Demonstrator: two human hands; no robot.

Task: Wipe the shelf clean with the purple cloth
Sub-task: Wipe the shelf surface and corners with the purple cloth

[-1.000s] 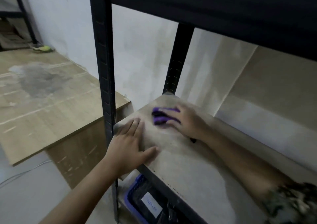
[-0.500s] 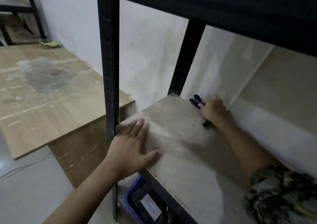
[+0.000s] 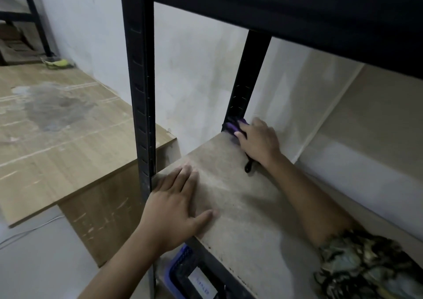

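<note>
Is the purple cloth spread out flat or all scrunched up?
Scrunched up. The cloth is a small bunch under the right hand, in the shelf's back corner.

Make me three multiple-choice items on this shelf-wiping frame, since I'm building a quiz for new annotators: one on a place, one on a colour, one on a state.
1. Where on the shelf board is the cloth?
A. At the front edge
B. At the back corner by the rear post
C. In the middle

2. What colour is the basket under the shelf?
A. Blue
B. Red
C. Green

3. How does the left hand lie?
A. Clenched in a fist above the board
B. Gripping the front post
C. Flat on the board, fingers straight

Answers:
1. B, the right hand presses the cloth against the foot of the rear post.
2. A, its rim shows blue below the board's front edge.
3. C, palm and spread fingers rest on the board beside the front post.
</note>
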